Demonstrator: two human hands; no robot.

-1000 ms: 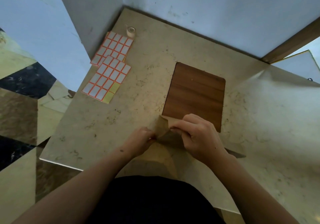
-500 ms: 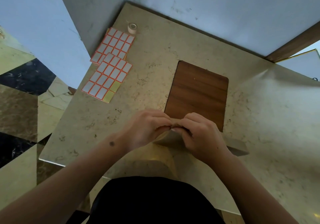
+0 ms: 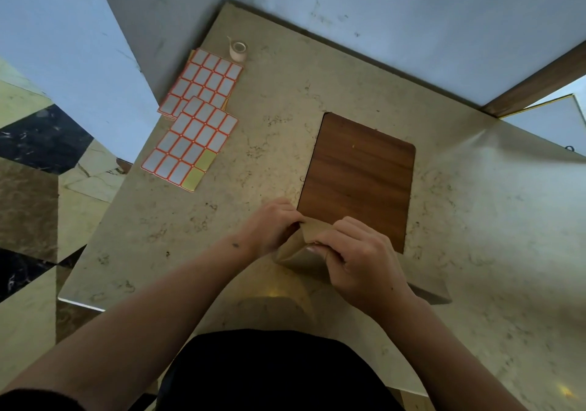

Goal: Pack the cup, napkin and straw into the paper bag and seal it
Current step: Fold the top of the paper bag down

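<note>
Both hands are on the paper bag (image 3: 296,253) at the near edge of the marble table (image 3: 475,220). The right hand (image 3: 364,268) curls tight round the bag's folded top, fingers clamped on the paper. The left hand (image 3: 272,223) pinches the flap's left corner. The bag sits just in front of the wooden board (image 3: 358,176), overlapping its near edge. Off to the left lie the label sheets (image 3: 193,147), with a small tape roll (image 3: 238,51) beyond them.
</note>
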